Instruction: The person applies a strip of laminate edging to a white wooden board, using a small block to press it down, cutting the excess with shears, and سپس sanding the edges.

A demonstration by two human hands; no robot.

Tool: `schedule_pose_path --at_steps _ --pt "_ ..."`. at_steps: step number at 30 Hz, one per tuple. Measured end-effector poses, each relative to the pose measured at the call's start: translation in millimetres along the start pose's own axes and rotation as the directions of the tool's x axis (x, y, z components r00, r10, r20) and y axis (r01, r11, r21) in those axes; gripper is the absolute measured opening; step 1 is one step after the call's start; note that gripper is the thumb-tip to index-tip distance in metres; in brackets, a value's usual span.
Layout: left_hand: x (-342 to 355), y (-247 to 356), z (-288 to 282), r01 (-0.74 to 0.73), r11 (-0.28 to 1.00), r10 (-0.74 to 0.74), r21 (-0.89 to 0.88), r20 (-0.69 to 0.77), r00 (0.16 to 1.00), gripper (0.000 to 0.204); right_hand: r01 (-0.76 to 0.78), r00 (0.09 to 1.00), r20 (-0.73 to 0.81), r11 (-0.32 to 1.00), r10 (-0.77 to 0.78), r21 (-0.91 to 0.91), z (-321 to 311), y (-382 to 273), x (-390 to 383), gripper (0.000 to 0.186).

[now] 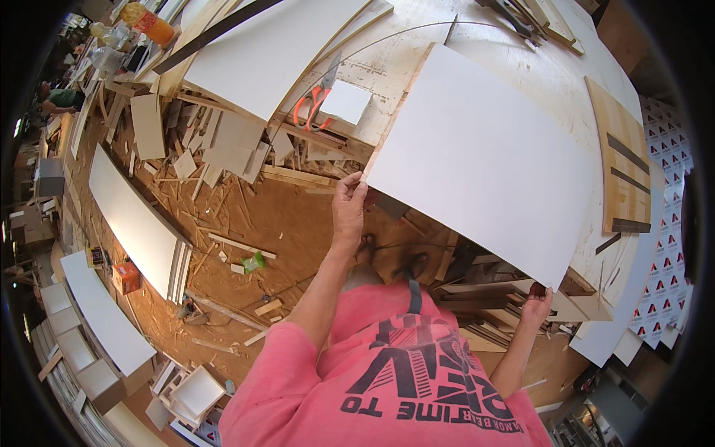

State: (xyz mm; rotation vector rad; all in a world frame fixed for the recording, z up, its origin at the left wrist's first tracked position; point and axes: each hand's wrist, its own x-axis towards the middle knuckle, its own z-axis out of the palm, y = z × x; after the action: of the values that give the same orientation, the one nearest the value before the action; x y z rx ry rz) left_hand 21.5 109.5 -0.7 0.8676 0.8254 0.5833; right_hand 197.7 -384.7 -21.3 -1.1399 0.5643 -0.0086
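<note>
A large white panel (477, 156) lies on the workbench (387, 67), its near edge jutting out toward me. My left hand (348, 200) pinches the panel's near left corner, thumb and fingers closed on it. At the near right corner, my right hand (538, 304) grips the same panel from below, with its fingertips at the edge. Left of the panel, orange-handled scissors (316, 103) lie on the bench beside a small white square piece (346, 102). A thin dark edge strip or wire curves over the bench behind them.
Another white board (268, 52) covers the bench's left part, with an orange bottle (149, 26) beyond. A wooden piece with dark strips (620, 156) lies at right. Wood offcuts (216, 141) litter the floor. Stacked white panels (141, 223) and an orange box (126, 278) stand left.
</note>
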Motion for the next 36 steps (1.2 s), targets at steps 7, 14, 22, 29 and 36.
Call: schedule_pose_path --at_steps 7,14,22,29,36 --pt "2.7 -16.7 -0.7 -0.129 0.986 0.118 -0.108 -0.109 0.987 0.021 0.014 0.992 -0.119 0.989 -0.032 -0.147 0.4 -7.7 11.2 0.027" --pt "0.5 -2.8 -14.1 -0.121 0.98 0.138 0.16 -0.104 0.985 0.017 0.015 0.985 -0.164 0.962 -0.062 -0.271 8.3 -12.2 12.0 0.025" --pt "9.5 -11.5 -24.4 -0.256 0.942 0.24 0.215 0.1 0.966 0.019 0.044 0.979 -0.179 0.958 -0.098 -0.284 25.6 2.5 -13.5 0.036" --pt "15.3 9.2 -28.8 -0.37 0.767 0.327 0.524 0.177 0.928 0.015 0.093 0.908 -0.366 0.95 -0.203 -0.297 -27.1 -32.2 -18.4 0.061" --pt "82.6 91.2 46.5 -0.447 0.022 0.653 0.894 0.326 0.684 0.036 -0.024 0.931 -0.302 0.79 -0.206 -0.613 -97.4 -35.6 5.2 0.046"
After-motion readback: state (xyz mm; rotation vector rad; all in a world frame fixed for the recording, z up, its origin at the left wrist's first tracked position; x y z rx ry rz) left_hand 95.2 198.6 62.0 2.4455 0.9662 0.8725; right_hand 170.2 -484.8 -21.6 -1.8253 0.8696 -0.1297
